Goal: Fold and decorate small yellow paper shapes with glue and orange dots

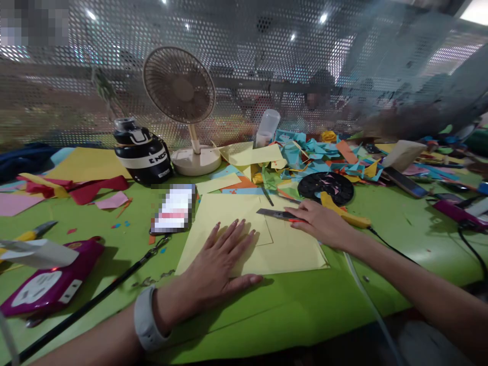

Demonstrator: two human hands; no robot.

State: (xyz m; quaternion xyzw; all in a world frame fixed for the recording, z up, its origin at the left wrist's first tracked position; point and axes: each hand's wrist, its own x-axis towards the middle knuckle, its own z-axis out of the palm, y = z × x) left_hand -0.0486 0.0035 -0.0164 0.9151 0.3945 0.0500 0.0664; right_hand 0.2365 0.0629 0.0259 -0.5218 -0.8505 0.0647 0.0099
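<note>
A pale yellow sheet (297, 254) lies on the green tabletop, with a thin-lined rectangle marked or cut on it. My left hand (224, 254) rests flat on the sheet, fingers stretched out and a grey watch band on the wrist. My right hand (320, 221) grips a utility knife (275, 214) with a flat metal blade that points left, over the top side of that rectangle. Whether the blade touches the paper, I cannot tell. Most of the knife's handle is hidden in the fingers.
A phone (174, 208) lies left of the sheet, near a magenta power strip (57, 277). Behind stand a fan (196, 160) and a black jug (143, 157). A yellow glue gun (343, 211), a round black mat (326, 188) and blue paper scraps (305, 150) lie beyond my right hand.
</note>
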